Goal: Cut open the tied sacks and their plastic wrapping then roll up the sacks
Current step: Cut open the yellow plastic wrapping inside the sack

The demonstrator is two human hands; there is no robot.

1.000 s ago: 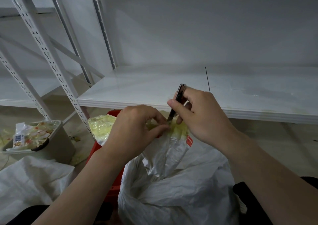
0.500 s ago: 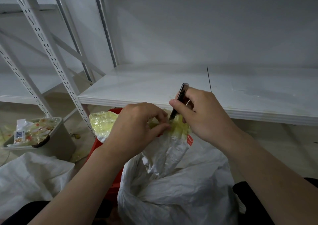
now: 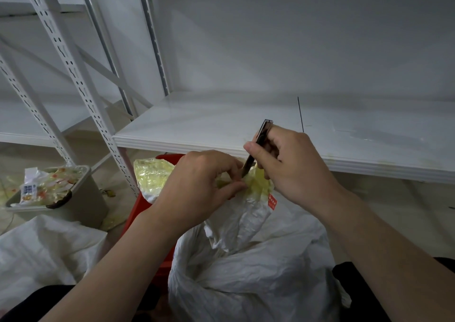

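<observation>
A white woven sack [image 3: 251, 267] stands between my arms, its neck bunched up and wrapped in yellowish plastic [image 3: 258, 185]. My left hand [image 3: 197, 188] pinches that plastic at the sack's neck. My right hand [image 3: 288, 166] grips a slim dark knife [image 3: 258, 141], thumb along its handle, with the blade pointing down into the plastic right beside my left fingertips. The blade tip is hidden among the folds. A small red label [image 3: 272, 202] shows on the sack just below the neck.
A red crate [image 3: 138, 213] sits behind the sack with a yellowish plastic-wrapped bundle [image 3: 152, 174] in it. A grey bin [image 3: 83, 198] of wrappers stands at left, another white sack [image 3: 44, 247] lies lower left. A white shelf [image 3: 197, 129] and slotted uprights [image 3: 81, 87] are close ahead.
Both hands stay at the sack's neck; the knife has shifted only slightly. The view has drifted a little.
</observation>
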